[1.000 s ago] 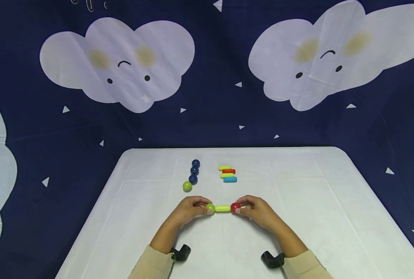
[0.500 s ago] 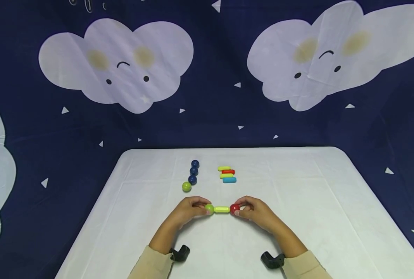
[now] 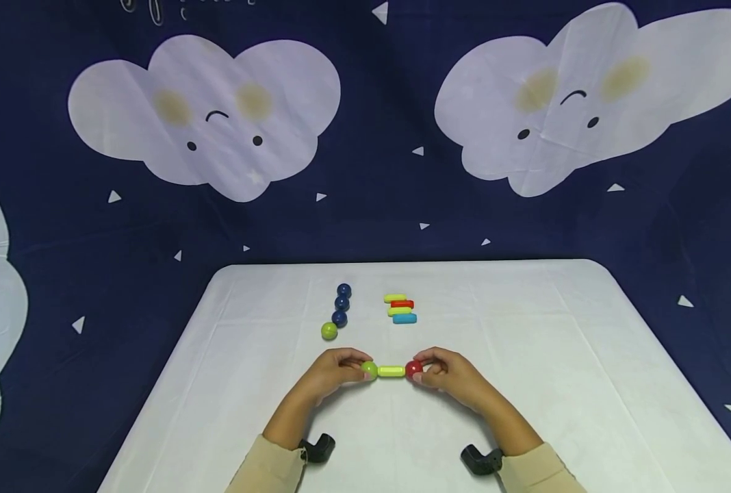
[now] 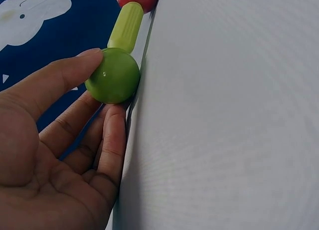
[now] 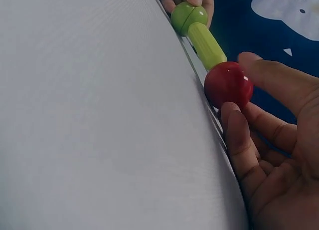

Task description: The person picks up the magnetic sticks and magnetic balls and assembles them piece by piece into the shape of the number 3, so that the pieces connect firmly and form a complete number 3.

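A yellow-green rod (image 3: 391,371) joins a green ball (image 4: 113,76) at its left end to a red ball (image 5: 228,85) at its right end, lying level across the front middle of the table. My left hand (image 3: 339,370) pinches the green ball between thumb and fingers. On the other end, my right hand (image 3: 454,375) holds the red ball the same way, thumb on one side and fingertips on the other. Both wrist views show the rod's ends meeting the balls, close over the white tabletop.
Behind the hands, several blue balls (image 3: 341,303) stand in a line with a loose green ball (image 3: 329,331) at its near end. To their right lie short rods, including a red rod (image 3: 402,305) and a blue rod (image 3: 405,319). The white table (image 3: 556,383) meets a dark cloud-patterned cloth (image 3: 378,137).
Both hands keep their hold on the two balls. The whole head view shifts very slightly; nothing else visibly moves.
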The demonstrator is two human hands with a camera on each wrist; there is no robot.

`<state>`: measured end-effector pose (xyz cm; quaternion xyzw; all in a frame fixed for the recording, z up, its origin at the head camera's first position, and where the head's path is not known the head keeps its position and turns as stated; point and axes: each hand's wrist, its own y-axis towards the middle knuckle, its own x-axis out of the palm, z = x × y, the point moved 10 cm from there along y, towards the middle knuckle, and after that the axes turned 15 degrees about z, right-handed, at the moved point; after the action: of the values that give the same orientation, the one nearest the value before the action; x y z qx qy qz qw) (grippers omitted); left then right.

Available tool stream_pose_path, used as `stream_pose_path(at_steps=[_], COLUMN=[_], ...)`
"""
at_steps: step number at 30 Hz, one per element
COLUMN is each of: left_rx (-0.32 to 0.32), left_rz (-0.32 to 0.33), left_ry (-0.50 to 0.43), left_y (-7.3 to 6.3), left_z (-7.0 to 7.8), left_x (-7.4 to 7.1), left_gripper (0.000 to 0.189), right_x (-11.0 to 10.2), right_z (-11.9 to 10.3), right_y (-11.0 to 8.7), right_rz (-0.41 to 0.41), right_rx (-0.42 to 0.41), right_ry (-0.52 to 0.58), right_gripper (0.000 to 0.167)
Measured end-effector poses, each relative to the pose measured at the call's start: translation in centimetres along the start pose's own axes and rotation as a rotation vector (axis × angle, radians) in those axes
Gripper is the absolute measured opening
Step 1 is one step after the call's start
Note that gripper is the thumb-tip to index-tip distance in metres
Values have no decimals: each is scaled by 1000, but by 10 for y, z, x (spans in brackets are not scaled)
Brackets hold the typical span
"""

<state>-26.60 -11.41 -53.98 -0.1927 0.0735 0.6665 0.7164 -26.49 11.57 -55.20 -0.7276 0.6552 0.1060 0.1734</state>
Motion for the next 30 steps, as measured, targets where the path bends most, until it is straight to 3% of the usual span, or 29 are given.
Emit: stream_pose_path(at_steps=[11,18,30], left_rx=[1,-2,-8], left_rz=[-4,-7,-10], left_ry=[-3,-8,-5], left_y=[0,0,-1], left_z=[2,2,3], left_x=[0,1,1], left_gripper=[35,35,35], right_x=[-16,-29,-32], right_z=[-8,-10,-18], right_y=[13,29,57], right_rz=[160,257,308], right_rx=[-25,-23,-33], right_ry=[10,-61,-79], right_gripper=[38,39,42])
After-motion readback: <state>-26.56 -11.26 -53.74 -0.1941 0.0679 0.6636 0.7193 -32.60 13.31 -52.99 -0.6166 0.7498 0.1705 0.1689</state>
